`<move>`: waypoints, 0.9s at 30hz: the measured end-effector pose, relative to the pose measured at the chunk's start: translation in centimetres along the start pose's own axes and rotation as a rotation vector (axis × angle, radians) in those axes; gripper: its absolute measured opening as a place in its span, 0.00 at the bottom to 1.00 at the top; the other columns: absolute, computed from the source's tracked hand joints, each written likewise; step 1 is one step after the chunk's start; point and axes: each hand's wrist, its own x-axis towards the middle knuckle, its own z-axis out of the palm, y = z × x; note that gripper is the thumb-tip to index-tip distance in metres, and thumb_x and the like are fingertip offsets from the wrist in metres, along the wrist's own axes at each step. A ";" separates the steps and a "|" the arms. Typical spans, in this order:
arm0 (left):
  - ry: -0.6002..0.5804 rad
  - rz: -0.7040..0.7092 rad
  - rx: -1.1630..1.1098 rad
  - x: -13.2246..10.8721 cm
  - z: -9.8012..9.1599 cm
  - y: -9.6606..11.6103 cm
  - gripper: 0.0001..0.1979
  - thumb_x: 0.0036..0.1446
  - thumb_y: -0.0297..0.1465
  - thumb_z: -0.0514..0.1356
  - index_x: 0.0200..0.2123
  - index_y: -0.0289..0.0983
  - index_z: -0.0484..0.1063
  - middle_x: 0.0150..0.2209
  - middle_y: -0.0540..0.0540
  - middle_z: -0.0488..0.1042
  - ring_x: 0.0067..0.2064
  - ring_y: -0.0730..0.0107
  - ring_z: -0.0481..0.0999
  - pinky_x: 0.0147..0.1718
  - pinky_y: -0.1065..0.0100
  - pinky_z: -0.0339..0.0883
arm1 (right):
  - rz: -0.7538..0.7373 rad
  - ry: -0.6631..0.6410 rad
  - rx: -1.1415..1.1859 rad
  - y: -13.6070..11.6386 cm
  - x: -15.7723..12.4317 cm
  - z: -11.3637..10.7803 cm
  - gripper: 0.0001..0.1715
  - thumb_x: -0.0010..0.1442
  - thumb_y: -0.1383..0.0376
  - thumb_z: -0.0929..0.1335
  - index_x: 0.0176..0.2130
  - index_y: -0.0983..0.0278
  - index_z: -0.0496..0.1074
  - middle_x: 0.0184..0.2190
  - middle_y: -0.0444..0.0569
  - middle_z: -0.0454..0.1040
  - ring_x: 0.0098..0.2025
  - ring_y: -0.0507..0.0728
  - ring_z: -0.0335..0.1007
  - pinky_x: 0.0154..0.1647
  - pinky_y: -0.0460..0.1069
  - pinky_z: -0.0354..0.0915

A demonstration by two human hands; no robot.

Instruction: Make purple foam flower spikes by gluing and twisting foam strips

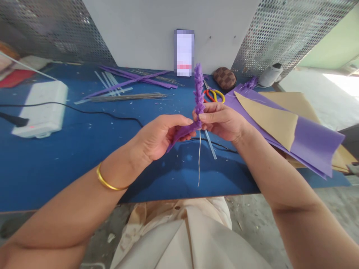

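A purple fringed flower spike (199,89) stands upright on a thin wire stem (199,160) above the blue table (70,149). My right hand (221,120) pinches the spike at its base, fingers closed round it. My left hand (158,136) is closed on the loose end of the purple strip (182,132) that runs up to the spike's base. A gold bangle (108,181) sits on my left wrist. The wire hangs down below both hands.
Purple and tan sheets (294,127) lie at the right. Scissors with red and yellow handles (214,95) and a checkered pouch (224,78) are behind my hands. Purple strips (134,78), wires (131,97), a white power strip (42,108) and a black cable (106,116) lie left. A white roll (270,74) stands far right.
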 end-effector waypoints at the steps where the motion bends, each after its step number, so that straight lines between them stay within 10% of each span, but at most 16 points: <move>1: -0.004 0.001 0.015 0.0 0.0 0.1 0.07 0.46 0.34 0.65 0.24 0.37 0.80 0.26 0.44 0.77 0.28 0.67 0.74 0.34 0.65 0.68 | 0.002 0.002 -0.011 -0.1 -0.1 0.0 0.11 0.48 0.62 0.77 0.30 0.66 0.76 0.25 0.42 0.73 0.25 0.47 0.65 0.29 0.44 0.64; 13: 0.081 0.064 0.215 -0.1 0.3 -0.1 0.06 0.44 0.33 0.66 0.20 0.38 0.79 0.22 0.46 0.77 0.28 0.65 0.75 0.34 0.64 0.67 | 0.049 0.009 -0.110 -0.4 -0.3 0.2 0.14 0.46 0.63 0.77 0.24 0.66 0.71 0.20 0.41 0.67 0.24 0.49 0.60 0.28 0.46 0.58; 27: 0.193 0.141 0.174 -0.1 0.9 -1.1 0.03 0.43 0.33 0.68 0.22 0.40 0.80 0.24 0.47 0.78 0.32 0.66 0.75 0.37 0.65 0.67 | -0.050 0.312 -0.119 0.6 -0.1 2.2 0.16 0.47 0.70 0.74 0.21 0.64 0.63 0.19 0.39 0.62 0.23 0.48 0.57 0.27 0.46 0.56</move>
